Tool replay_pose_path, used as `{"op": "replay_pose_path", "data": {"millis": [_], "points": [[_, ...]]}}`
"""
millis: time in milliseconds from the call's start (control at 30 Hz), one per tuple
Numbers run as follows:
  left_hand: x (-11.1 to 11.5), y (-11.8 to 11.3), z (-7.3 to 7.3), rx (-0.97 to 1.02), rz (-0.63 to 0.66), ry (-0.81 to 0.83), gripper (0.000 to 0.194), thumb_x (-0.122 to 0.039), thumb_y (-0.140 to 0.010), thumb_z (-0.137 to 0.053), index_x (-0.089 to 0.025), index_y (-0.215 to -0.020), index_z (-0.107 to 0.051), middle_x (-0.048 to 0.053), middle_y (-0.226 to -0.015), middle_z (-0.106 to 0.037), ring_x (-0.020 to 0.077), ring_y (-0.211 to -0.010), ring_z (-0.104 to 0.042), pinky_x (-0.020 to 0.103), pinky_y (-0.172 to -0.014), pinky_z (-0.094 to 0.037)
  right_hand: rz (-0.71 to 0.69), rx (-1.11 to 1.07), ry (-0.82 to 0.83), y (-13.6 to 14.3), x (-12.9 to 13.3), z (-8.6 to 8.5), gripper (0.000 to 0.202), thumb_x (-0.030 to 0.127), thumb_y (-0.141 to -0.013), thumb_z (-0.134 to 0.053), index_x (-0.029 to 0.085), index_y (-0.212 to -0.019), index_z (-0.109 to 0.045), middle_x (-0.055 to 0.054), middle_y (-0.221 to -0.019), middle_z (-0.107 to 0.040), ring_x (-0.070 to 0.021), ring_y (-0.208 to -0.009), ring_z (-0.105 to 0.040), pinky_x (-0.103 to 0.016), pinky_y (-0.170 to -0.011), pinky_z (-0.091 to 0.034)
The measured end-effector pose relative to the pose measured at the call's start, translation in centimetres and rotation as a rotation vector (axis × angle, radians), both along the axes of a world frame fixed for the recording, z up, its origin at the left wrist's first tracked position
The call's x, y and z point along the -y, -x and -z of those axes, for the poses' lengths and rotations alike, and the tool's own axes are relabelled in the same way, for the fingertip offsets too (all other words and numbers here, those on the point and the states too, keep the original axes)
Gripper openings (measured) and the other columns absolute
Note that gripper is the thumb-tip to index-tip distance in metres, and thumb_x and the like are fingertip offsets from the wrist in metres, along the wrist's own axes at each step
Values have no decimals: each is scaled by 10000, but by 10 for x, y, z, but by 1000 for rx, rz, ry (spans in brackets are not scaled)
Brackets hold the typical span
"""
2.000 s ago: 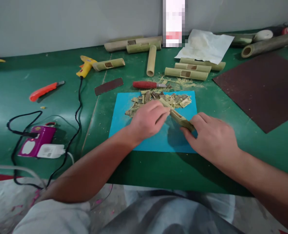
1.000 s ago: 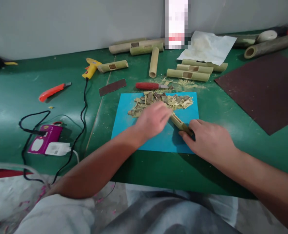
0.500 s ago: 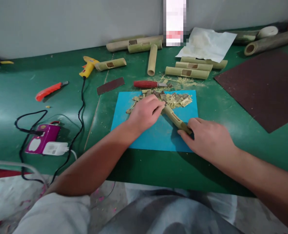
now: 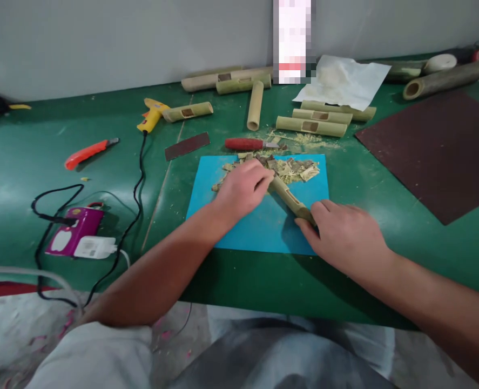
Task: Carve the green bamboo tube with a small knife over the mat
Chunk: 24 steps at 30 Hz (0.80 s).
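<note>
A short bamboo tube (image 4: 288, 196) with a slot cut in its side lies at a slant over the blue sheet (image 4: 255, 232). My left hand (image 4: 245, 185) is closed on its upper far end, beside a heap of bamboo chips and shavings (image 4: 296, 167). Around the near end, my right hand (image 4: 340, 227) is closed with thumb and fingers on the tube. The palm hides part of that end. Just beyond the sheet is a red-handled knife (image 4: 244, 143) with its blade pointing right.
More cut bamboo tubes (image 4: 312, 126) lie behind, near white paper (image 4: 344, 81). On the left are a yellow glue gun (image 4: 153, 115), an orange cutter (image 4: 86, 154), a purple power box (image 4: 74, 231) and cables. A dark brown sheet (image 4: 437, 151) covers the right.
The view has shifted slightly, so the table's objects appear a little lower. Both hands keep hold of the tube, and my right hand has moved slightly left in the picture.
</note>
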<state>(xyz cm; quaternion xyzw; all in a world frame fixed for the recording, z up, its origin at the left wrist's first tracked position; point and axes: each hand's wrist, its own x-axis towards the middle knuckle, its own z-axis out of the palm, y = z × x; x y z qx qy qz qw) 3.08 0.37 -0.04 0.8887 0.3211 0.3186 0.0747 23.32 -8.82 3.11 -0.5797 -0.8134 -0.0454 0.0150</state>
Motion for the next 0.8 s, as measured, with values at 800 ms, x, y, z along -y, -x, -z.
{"op": "replay_pose_path", "data": {"millis": [800], "points": [[2, -4, 2, 1, 18, -1, 260, -257, -1030, -495, -139, -886, -677, 55, -813, -639, 150, -764, -595, 268, -690, -482, -73, 19, -164, -2, 4, 7, 320, 331, -955, -520, 181, -683, -597, -45, -599, -600, -149, -506, -483, -319, -548, -205]]}}
